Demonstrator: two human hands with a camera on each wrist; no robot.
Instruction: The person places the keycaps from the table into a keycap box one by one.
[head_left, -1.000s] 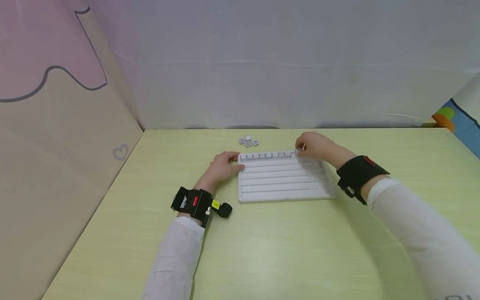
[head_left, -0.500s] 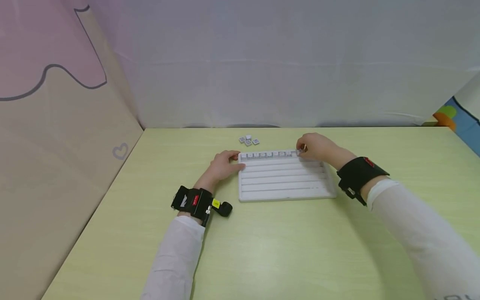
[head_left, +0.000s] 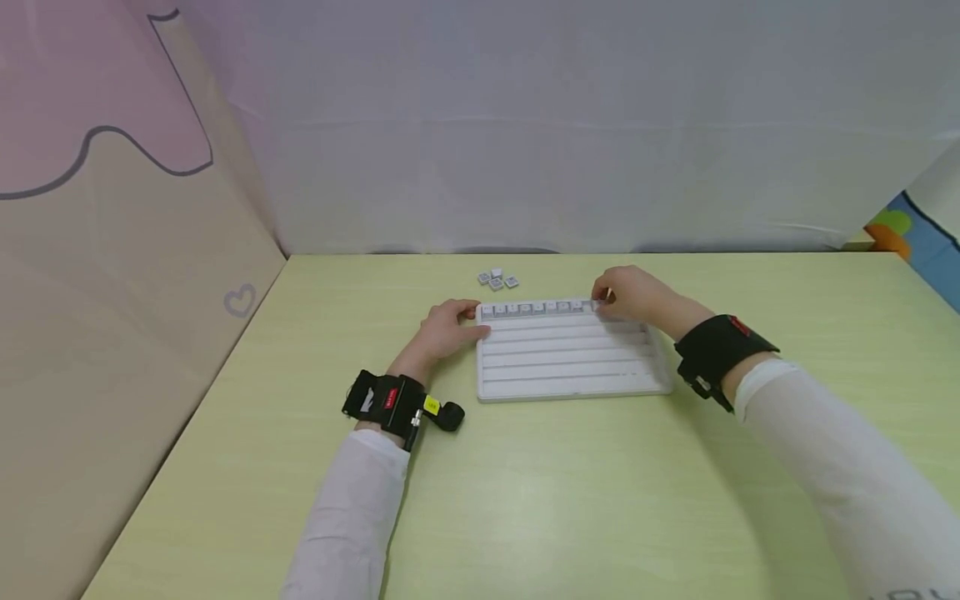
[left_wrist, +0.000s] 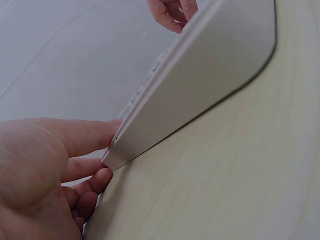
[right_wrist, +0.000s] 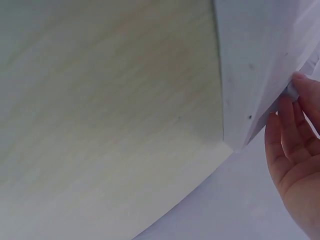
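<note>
1. Head view: white tray (head_left: pixel 570 367) lies flat on the table (head_left: pixel 525 500), long axis left-right, grooves parallel to that axis.
2. Far groove holds a row of keycaps (head_left: pixel 532 310), filled from the tray's left end up to just short of the right hand (head_left: pixel 626 293).
3. Right hand sits at the row's right end, over the tray's far edge. Fingers are curled down with tips together at the end of the row; they look pinched on a small keycap (head_left: pixel 600 305), but it is too small to confirm. Right wrist view shows fingers (right_wrist: pixel 292 140) loosely bent at the tray's far corner (right_wrist: pixel 250 100), thumb tip against something small and grey there.
4. Key relation: the next free slot lies right under and just right of those fingertips, in line with the row. Right hand is clearly the nearer one.
5. Left hand (head_left: pixel 450 327) is at the tray's far-left corner; left wrist view shows the fingers (left_wrist: pixel 85 137) bent against the tray edge (left_wrist: pixel 200 85), bracing it, holding nothing else.
6. Loose keycaps (head_left: pixel 497 280) lie in a small cluster on the table beyond the tray's far edge, between the two hands, slightly nearer the left one.
</note>
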